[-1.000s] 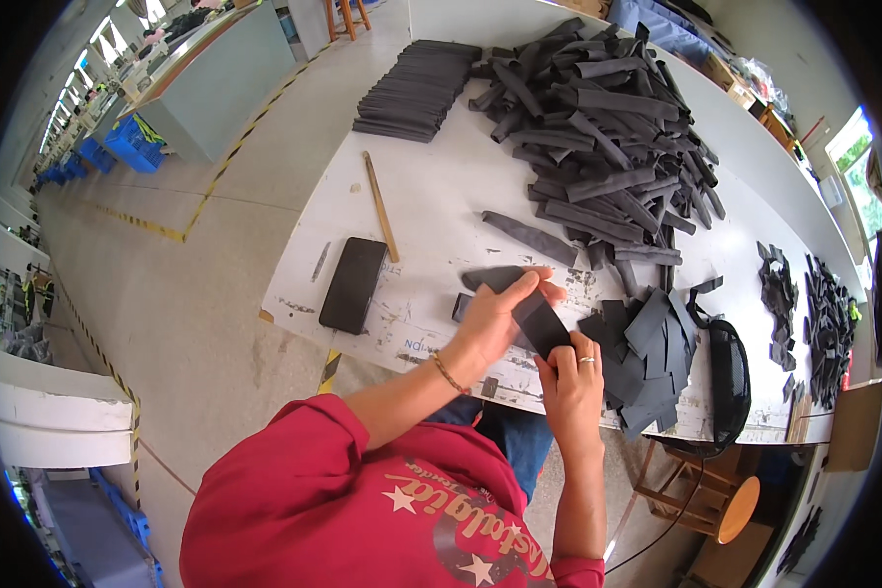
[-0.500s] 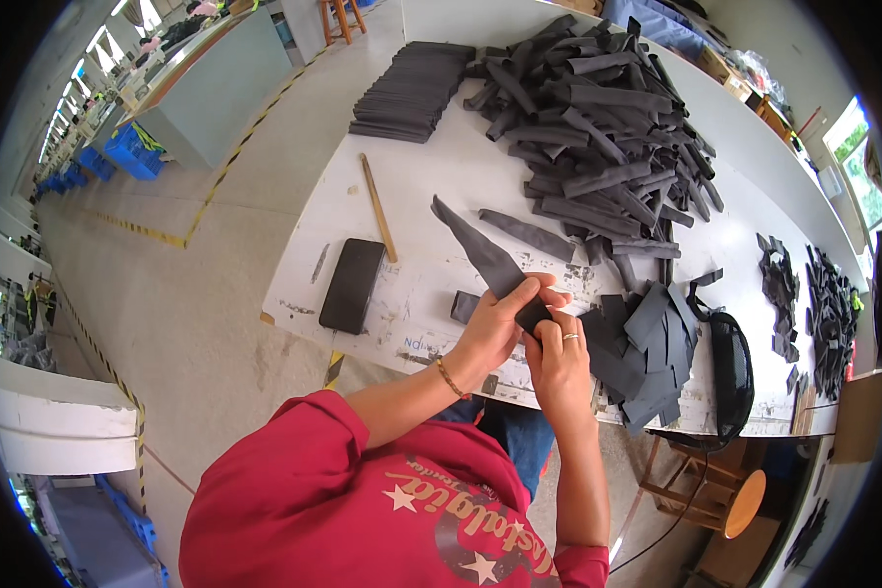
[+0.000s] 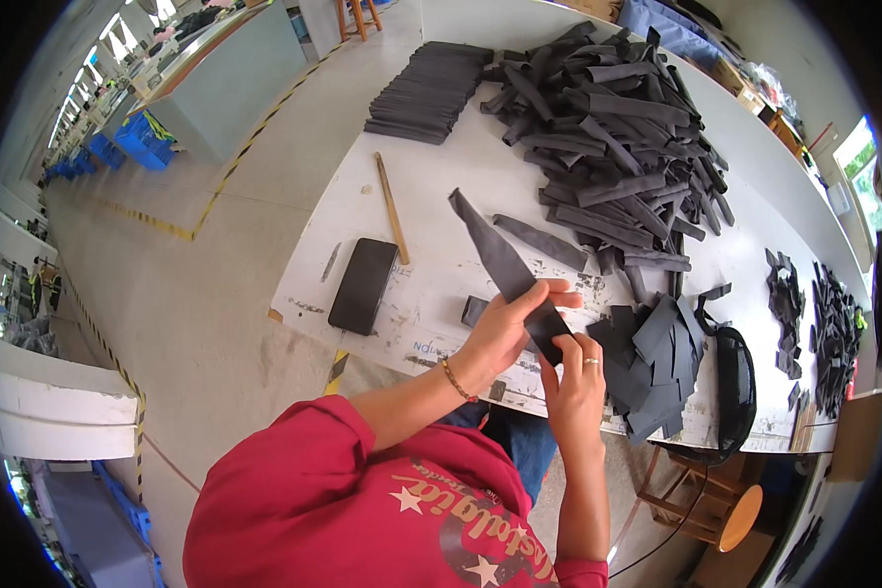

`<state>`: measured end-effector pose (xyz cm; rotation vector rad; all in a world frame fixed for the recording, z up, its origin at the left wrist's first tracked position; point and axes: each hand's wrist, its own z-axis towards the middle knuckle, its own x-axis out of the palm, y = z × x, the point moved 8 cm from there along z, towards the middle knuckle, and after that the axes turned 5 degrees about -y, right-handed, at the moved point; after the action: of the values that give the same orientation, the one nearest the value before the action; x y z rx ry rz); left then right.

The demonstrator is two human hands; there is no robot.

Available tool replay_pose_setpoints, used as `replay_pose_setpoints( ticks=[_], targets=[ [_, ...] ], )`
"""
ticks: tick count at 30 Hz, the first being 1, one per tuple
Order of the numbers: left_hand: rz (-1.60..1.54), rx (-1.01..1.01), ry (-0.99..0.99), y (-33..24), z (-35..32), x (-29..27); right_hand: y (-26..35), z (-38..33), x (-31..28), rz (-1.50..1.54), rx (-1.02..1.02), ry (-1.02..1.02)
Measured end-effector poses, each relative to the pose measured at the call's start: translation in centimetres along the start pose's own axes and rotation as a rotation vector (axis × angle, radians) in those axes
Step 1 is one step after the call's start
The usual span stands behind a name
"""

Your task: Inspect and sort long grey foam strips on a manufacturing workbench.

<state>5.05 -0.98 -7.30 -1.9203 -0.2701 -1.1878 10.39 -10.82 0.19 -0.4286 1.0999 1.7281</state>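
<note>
My left hand (image 3: 505, 328) is closed round a dark grey fabric sleeve (image 3: 495, 250), its thumb lying on top. The sleeve's narrow tip points up and away to the left over the white table. At its near end a flat black piece (image 3: 549, 331) shows, and my right hand (image 3: 578, 377) pinches it between thumb and fingers. Whether that piece sits inside the sleeve I cannot tell. Just right of my hands lies a heap of flat black rectangles (image 3: 661, 343). Another sleeve (image 3: 541, 242) rests on the table beyond, and a short dark piece (image 3: 473, 312) is beside my left hand.
A large pile of dark sleeves (image 3: 612, 137) covers the far middle of the table (image 3: 412, 196). At far left stands a neat stack of strips (image 3: 429, 93). A wooden stick (image 3: 392, 208), a black phone-like slab (image 3: 363, 286), a black mesh item (image 3: 734, 387) and a stool (image 3: 740, 517) are around.
My right hand has shifted slightly right and down along the near end, its fingers straighter. More of the black piece shows between my hands. The whole view has shifted slightly.
</note>
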Motion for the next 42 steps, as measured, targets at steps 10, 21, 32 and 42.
replay_pose_setpoints(
  ticks=[10, 21, 32, 42],
  targets=[
    [-0.123, 0.014, 0.031, 2.2, -1.0, 0.8, -0.3, -0.3, -0.1, 0.101, -0.150, -0.145],
    [-0.044, -0.044, 0.052, 2.3, -1.8, 0.7, -1.4, -1.2, 0.9, 0.206, 0.094, -0.028],
    [-0.110, 0.165, 0.081, -2.1, -1.9, 3.0, -0.1, -2.2, -2.8, 0.154, -0.091, -0.178],
    [-0.144, 0.125, 0.003, -1.0, -2.4, 3.1, 0.4, -1.3, -2.9, 0.185, -0.177, -0.211]
  ],
)
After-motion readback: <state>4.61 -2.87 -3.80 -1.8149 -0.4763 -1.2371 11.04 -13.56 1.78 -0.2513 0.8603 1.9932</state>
